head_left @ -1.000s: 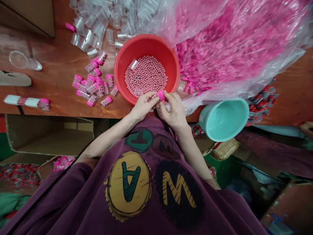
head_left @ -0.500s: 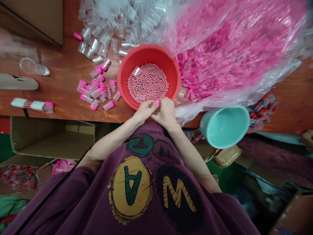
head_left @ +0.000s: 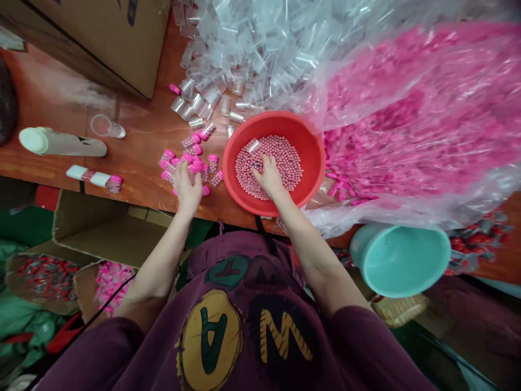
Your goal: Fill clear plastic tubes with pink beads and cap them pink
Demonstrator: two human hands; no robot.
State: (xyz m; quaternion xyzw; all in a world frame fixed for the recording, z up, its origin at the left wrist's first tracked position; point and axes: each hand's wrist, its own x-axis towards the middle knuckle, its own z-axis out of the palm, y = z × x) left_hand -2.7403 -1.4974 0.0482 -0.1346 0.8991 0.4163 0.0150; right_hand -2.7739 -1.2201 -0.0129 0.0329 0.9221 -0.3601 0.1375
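My left hand [head_left: 188, 189] is over a cluster of small clear bottles with pink caps [head_left: 197, 164], fingers apart, near or touching them. These capped bottles hold pink beads. Inside the red bowl [head_left: 315, 163], my right hand [head_left: 269, 178] reaches down to the loose pink beads [head_left: 287, 155], its thumb and fingers apart. An uncapped clear bottle [head_left: 253, 145] lies on the beads, close beyond my right fingertips. A few dark beads [head_left: 256, 165] show beside that hand.
Behind the bowl is a heap of clear bottles [head_left: 260, 54]. A plastic bag of pink caps [head_left: 407, 141] spreads rightward. The teal basin [head_left: 407, 260] sits at the table's front right edge. At left stand a cardboard box [head_left: 93, 43] and a white tube [head_left: 77, 145].
My hands were together at the bowl's near rim around a pink-capped bottle. They have parted: the left went to the capped bottles, the right into the bowl. The view has shifted left.
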